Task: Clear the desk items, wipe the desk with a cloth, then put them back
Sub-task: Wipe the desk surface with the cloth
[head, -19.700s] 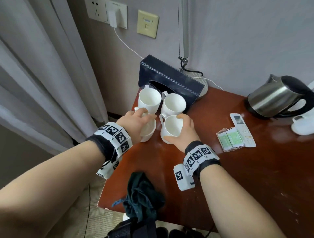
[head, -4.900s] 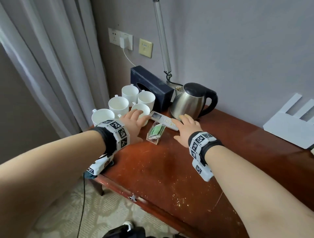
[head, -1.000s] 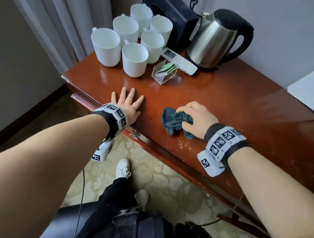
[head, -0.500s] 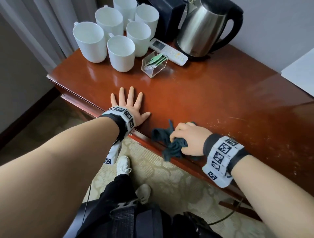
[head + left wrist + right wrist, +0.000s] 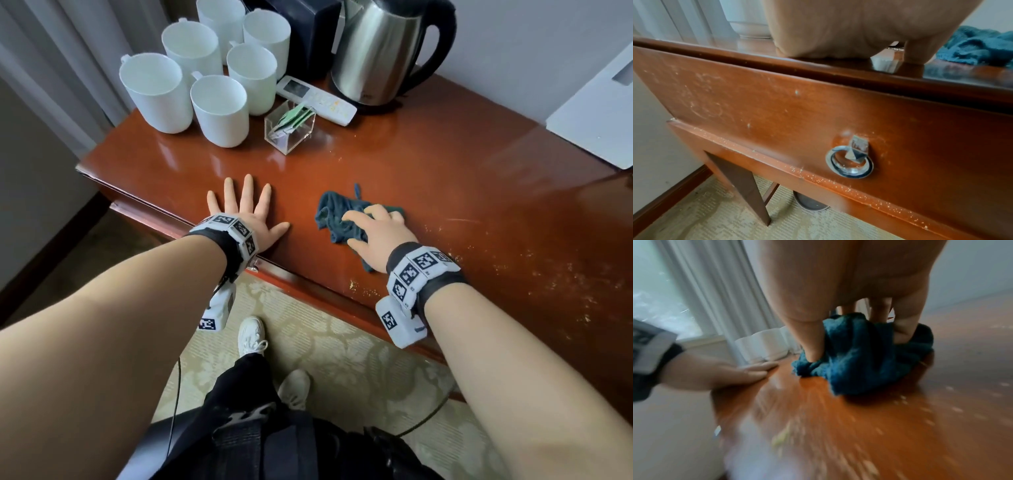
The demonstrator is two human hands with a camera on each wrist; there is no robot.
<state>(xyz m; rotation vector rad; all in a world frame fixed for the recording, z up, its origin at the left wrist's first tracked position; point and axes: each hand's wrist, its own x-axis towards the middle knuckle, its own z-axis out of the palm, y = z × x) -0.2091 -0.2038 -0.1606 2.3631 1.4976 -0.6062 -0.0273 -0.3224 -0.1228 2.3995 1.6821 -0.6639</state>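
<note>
Your right hand (image 5: 380,230) sits on the cloth (image 5: 337,219), fingers bent down over the bunched fabric and pressing it onto the desk (image 5: 479,192); in the right wrist view the thumb and fingertips dig into its folds. The cloth lies near the front edge of the desk, just beside your left hand (image 5: 245,216), which lies flat with its fingers spread and holds nothing.

The cloth is soft and limp and looks light. It will crumple and slide under your palm, so I'd keep the wad gathered under the whole hand, not pinched at a corner. Pale crumbs (image 5: 555,274) speckle the desk on the far side of the cloth from your left hand, so that patch looks unwiped.

Behind the cloth, at the back of the desk, stand five mugs (image 5: 219,109), a clear box (image 5: 290,132), a remote (image 5: 315,99) and a kettle (image 5: 380,51). The mugs are probably breakable; take each by its body or handle.
</note>
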